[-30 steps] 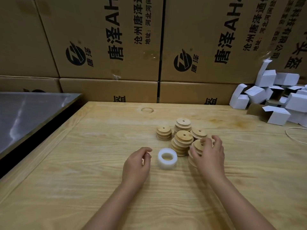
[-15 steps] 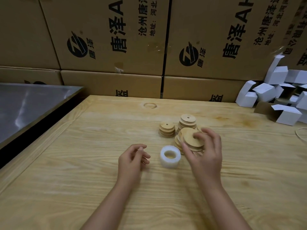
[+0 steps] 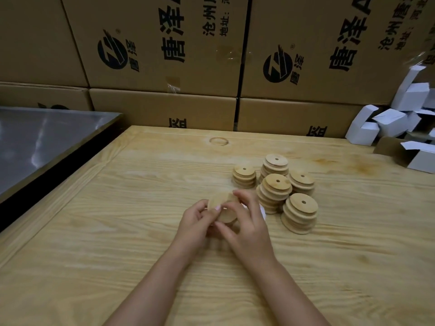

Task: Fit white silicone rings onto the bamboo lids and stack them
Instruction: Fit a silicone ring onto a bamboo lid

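My left hand (image 3: 194, 225) and my right hand (image 3: 246, 228) both grip one round bamboo lid (image 3: 222, 208), held tilted above the wooden table (image 3: 117, 243) in front of me. The stack of white silicone rings (image 3: 263, 213) is almost fully hidden behind my right hand; only a white sliver shows. Several short stacks of bamboo lids with centre holes stand to the right: the nearest stack (image 3: 299, 216), one behind it (image 3: 274, 191), and others farther back (image 3: 244, 175).
Large printed cardboard cartons (image 3: 164, 55) wall off the back of the table. A heap of small white folded boxes (image 3: 395, 123) lies at the back right. A steel-topped surface (image 3: 42, 140) adjoins the table's left edge.
My right hand carried a bamboo lid from the stacks leftward to the middle, and my left hand came up to grip it too. The white rings are now hidden behind my right hand.
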A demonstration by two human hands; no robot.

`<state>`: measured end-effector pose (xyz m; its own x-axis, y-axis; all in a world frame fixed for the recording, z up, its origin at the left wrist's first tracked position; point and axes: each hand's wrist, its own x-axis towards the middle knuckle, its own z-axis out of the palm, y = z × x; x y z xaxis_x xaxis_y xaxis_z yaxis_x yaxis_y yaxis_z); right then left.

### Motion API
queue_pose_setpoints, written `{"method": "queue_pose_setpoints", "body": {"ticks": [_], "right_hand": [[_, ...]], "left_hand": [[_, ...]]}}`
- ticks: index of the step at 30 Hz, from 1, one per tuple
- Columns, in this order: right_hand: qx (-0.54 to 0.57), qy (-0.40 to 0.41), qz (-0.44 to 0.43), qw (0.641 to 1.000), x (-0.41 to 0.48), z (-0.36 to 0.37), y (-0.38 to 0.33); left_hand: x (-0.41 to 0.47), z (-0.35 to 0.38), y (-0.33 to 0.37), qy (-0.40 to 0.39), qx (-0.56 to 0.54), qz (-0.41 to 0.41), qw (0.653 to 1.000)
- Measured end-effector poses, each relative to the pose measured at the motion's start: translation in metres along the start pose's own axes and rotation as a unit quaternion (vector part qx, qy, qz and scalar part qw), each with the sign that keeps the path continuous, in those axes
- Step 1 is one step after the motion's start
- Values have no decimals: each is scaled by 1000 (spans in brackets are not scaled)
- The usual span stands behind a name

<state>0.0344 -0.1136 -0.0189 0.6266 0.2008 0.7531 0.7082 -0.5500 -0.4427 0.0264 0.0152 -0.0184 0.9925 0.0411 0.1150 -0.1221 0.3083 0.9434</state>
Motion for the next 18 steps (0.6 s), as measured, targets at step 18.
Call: {"method": "queue_pose_setpoints", "body": {"ticks": [18], "right_hand": [[-192,-32,107,975,-2,-13,20]], "left_hand": [[14,-3,-7,90,3,11,996]]}}
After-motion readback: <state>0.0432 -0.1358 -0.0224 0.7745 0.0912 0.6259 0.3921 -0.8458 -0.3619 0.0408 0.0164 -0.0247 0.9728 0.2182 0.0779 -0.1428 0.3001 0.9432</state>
